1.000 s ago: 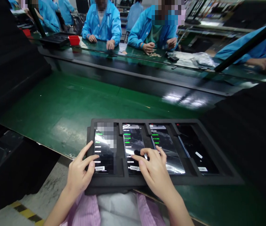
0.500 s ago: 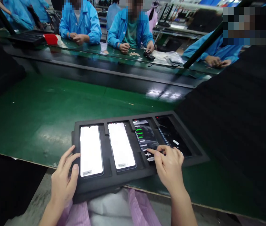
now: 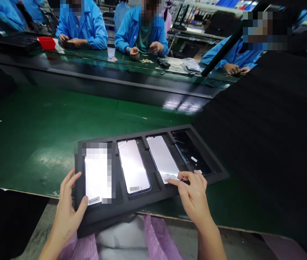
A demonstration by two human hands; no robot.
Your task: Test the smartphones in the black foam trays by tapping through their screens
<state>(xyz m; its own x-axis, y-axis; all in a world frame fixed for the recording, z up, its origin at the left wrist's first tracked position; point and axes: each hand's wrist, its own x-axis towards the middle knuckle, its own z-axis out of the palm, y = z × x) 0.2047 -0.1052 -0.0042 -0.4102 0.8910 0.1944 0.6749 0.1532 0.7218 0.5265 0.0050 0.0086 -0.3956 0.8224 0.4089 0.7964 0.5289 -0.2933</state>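
Note:
A black foam tray (image 3: 142, 200) lies at the near edge of the green bench with several phones in its slots. The first phone (image 3: 97, 173), second phone (image 3: 133, 166) and third phone (image 3: 163, 158) show bright white screens; the fourth phone (image 3: 192, 153) is dark. My left hand (image 3: 68, 206) rests open against the tray's left edge, thumb by the first phone's lower corner. My right hand (image 3: 193, 193) hovers over the tray's right half with fingers apart, its index fingertip touching the bottom of the third phone's screen.
A tall stack of black foam trays (image 3: 272, 144) fills the right side. The green bench (image 3: 34, 133) stretches left and back to a black conveyor rail (image 3: 101, 83). Across it, people in blue coats work, with a red box (image 3: 46, 42) at far left.
The third phone's screen has gone from a dark menu with green text to white. Earlier, the first two went white. My right hand shifted from the second phone to the third.

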